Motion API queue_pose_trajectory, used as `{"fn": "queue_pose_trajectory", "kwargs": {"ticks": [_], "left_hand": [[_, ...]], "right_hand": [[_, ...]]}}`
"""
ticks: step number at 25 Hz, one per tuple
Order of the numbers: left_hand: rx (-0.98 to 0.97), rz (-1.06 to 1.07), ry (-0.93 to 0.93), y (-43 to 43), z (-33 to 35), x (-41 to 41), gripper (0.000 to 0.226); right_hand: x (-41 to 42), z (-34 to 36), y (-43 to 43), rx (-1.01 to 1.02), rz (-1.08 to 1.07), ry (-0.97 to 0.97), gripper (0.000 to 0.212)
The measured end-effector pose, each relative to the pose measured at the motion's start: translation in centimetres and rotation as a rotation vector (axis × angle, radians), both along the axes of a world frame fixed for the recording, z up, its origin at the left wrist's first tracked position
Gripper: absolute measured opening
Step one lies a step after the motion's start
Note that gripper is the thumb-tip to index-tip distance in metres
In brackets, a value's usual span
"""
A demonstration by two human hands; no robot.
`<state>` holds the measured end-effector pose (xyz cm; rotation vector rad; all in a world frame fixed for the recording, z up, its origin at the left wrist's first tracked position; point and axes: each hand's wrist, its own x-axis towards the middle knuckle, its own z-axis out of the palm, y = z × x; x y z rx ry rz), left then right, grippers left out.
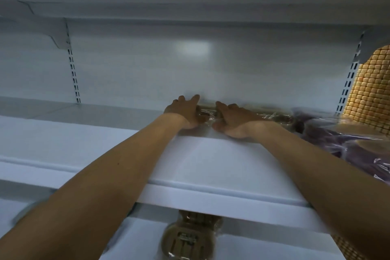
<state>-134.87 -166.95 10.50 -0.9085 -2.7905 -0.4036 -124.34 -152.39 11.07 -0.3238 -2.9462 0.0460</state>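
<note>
Looks like placement: left hand and right hand, fingers flat, press the plastic-wrapped brown pack beneath them; next, probably release and withdraw.

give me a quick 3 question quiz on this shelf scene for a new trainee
1. True or false: the left hand and the right hand are at opposite ends of the shelf.
2. Pick one: what lies just right of the wrapped brown item under the hands? A) purple wrapped packs B) glass bottles C) a cardboard box
3. Short answer: where is the second brown wrapped pack?

Key
1. False, they sit close together near the back wall.
2. A
3. On the level below, under the shelf's front edge.
</note>
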Motion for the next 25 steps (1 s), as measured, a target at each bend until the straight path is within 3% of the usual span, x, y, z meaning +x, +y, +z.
{"fn": "queue_pose_trajectory", "kwargs": {"ticks": [6, 10, 14, 25], "left_hand": [[0.183, -0.097, -0.138, 0.4, -1.5, -2.6, 0.099], [0.200, -0.143, -0.150, -0.8, -1.4, -2.6, 0.097], [0.188, -0.123, -0.156, -1.2, -1.4, -1.1, 0.098], [0.200, -0.157, -0.125, -2.7, -1.7, 2.6, 0.097]], "right_hand": [[-1.9, -1.3, 1.6, -0.129, 0.005, 0.065, 0.072], [-2.1, -1.4, 1.5, -0.188, 0.002, 0.113, 0.069], [-1.2, -1.2, 1.5, -0.201, 0.001, 0.079, 0.091], [2.2, -1.1, 0.3, -0.145, -0.007, 0.023, 0.109]]}}
